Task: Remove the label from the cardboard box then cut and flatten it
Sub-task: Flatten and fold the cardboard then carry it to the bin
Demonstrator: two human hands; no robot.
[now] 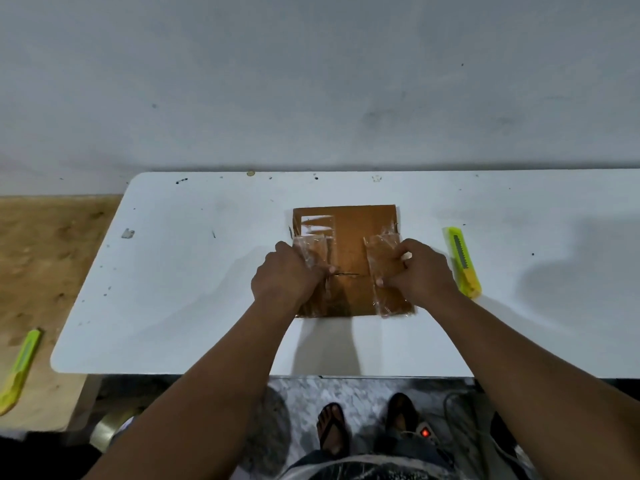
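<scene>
A brown cardboard box [349, 244] lies flat in the middle of the white table [180, 289], with strips of crinkled clear tape [382, 258] down its left and right sides. My left hand [284, 271] grips the left taped side, thumb on top near a short slit at the centre. On the opposite taped side, my right hand [417, 268] holds on with curled fingers and the thumb pressed on the tape. I cannot make out a paper label on the upper face.
A yellow-green utility knife [462, 261] lies on the table just right of my right hand. A second utility knife [20, 368] rests on a wooden surface at the left. A wall runs behind the table; a power strip [426, 433] and cables lie on the floor.
</scene>
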